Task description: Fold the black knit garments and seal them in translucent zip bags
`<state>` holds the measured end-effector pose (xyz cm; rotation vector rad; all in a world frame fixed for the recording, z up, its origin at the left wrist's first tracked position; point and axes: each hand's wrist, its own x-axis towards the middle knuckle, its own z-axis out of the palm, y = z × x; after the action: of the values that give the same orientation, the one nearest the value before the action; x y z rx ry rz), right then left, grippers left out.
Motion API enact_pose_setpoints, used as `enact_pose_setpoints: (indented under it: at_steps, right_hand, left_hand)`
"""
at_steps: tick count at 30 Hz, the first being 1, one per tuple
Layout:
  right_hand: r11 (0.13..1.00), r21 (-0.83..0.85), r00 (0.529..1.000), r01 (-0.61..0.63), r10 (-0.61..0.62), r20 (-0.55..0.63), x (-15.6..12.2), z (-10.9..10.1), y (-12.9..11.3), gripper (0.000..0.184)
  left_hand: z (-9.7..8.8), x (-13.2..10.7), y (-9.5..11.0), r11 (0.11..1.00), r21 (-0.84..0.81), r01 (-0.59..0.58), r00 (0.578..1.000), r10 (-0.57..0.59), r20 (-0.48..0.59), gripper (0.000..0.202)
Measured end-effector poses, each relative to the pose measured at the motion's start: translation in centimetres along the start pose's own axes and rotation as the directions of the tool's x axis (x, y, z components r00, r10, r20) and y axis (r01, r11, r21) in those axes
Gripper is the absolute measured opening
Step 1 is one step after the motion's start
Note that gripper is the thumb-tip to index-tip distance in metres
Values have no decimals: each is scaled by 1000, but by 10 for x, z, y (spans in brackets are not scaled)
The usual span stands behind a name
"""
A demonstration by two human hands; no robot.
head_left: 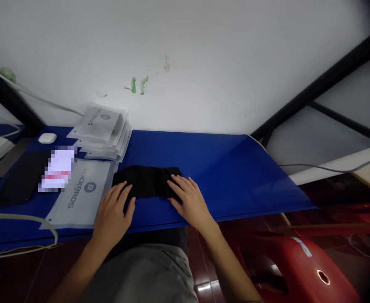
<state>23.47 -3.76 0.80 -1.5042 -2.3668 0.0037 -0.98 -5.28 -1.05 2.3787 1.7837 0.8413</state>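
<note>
A folded black cloth point(147, 180) lies on the blue table top point(229, 168) near its front edge. My left hand point(114, 210) rests flat at the cloth's left end, fingers stretched out and touching it. My right hand point(189, 200) lies flat on the cloth's right end, fingers spread. Neither hand grips anything. A grey printed plastic bag point(80, 195) lies flat just left of my left hand.
A stack of grey printed bags point(104, 130) sits at the back left by the white wall. A white earbud case point(47, 137) and a dark phone point(22, 179) lie farther left. A red plastic stool point(298, 265) stands below right. A cable point(21, 219) loops at the left edge.
</note>
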Motion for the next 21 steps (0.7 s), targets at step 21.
enact_pose_setpoints:
  at_steps: [21]
  right_hand:
    - [867, 38, 851, -496, 495, -177, 13, 9, -4, 56]
  left_hand:
    - [-2, -1, -7, 999, 38, 17, 999, -15, -49, 38]
